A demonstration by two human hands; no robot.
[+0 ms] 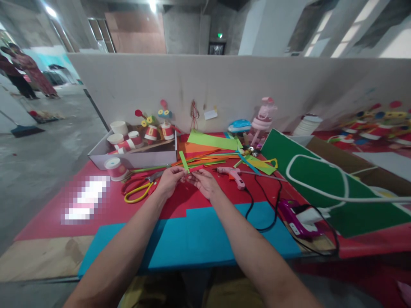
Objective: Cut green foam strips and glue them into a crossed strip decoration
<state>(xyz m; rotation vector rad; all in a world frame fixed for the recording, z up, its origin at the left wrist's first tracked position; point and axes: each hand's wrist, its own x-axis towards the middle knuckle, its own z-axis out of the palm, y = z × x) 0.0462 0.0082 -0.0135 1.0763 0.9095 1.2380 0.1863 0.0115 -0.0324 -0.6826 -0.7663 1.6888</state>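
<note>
Pinching close together, the two hands met over the red tabletop: the left hand gripped a light-green paper strip between thumb and fingers, its free end angling up and away, while the right hand was closed on a red paper strip just beside it! Whether the strips touched, I couldn't tell. Over to the right lay a pink hot glue gun, nozzle pointing left, near the right hand. On the other side, scissors with red and yellow handles lay near the left hand, a paper cup upright just beyond, and a white box of cups behind that.
</note>
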